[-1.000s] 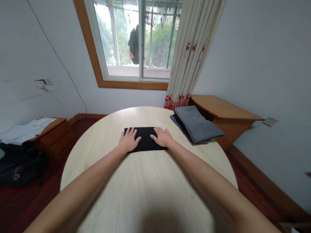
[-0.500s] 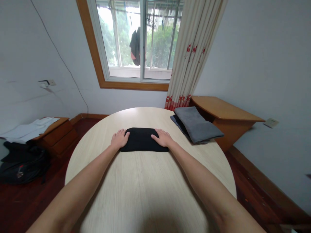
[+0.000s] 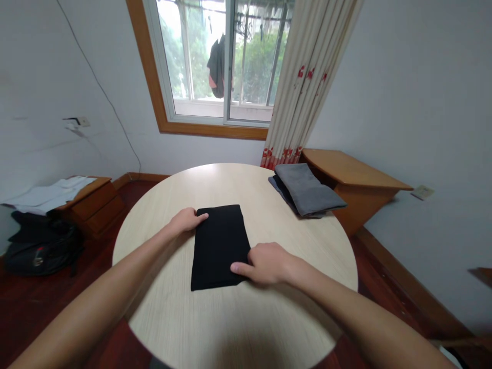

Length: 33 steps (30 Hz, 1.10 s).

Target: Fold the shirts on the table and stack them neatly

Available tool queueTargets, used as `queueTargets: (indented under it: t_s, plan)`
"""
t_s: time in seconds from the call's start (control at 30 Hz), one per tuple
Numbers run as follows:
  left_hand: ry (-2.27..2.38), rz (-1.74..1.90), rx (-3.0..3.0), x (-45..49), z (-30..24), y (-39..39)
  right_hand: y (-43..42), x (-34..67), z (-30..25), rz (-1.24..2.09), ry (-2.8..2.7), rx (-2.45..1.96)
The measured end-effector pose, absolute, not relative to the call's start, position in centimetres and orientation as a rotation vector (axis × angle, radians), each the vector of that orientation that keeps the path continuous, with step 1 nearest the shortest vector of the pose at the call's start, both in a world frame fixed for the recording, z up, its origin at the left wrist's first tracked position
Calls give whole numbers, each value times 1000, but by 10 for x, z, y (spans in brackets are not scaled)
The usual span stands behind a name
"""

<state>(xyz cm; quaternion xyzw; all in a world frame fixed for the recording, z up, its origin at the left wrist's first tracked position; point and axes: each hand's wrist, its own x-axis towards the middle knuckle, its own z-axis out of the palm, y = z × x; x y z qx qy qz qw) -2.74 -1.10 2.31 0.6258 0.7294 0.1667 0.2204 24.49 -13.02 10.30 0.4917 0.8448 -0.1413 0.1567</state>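
Observation:
A folded black garment (image 3: 219,246) lies flat on the round pale wood table (image 3: 192,328), its long side running away from me. My left hand (image 3: 187,219) grips its far left corner, thumb on top and the fingers mostly hidden at the edge. On the near right edge, my right hand (image 3: 267,262) is closed, its thumb over the cloth and its fingers curled along the side. What kind of garment it is cannot be made out.
Folded grey clothes (image 3: 309,190) are stacked at the table's far right edge. Behind them stands a wooden desk (image 3: 357,171) beside a curtain (image 3: 298,87). Papers lie on a low wooden cabinet (image 3: 96,205) at left, with a black bag (image 3: 42,246) on the floor.
The black garment has turned from lying crosswise to lengthwise and now reaches closer to me. My right hand has come nearer; both hands have gone from resting flat on it to gripping its edges.

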Motion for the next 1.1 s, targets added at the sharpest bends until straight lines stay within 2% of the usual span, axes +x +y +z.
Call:
queueTargets:
  t_s: [0.1,0.23,0.33,0.47,0.53,0.6,0.77,0.9,1.03,1.1]
  plan:
    - [1898,629,1536,-9,27,-7,-99,255,87,-447,2454,1685]
    - [1765,826,1481,14,37,-14,-54,269,53,-693,2613,2017]
    - [1475,1085,1445,28,53,-27,-35,273,35,-1260,2675,2160]
    - [1131,1197,1445,43,80,-43,-28,275,27,-2256,2598,1811]
    - [1056,1212,1464,50,90,-49,-29,278,28,-2537,2488,1672]
    - [1029,1243,1457,56,94,-52,-32,283,32,-2677,2471,1654]
    - [932,1325,1453,70,81,-54,-45,306,60,-2630,2922,1709]
    - [720,1065,1469,93,59,-54,-44,331,100,-2401,3201,1794]
    - [484,890,1389,137,40,-43,-9,366,139,-2091,3426,1909]
    - [500,905,1352,166,39,-27,22,388,159,-1773,3534,2063]
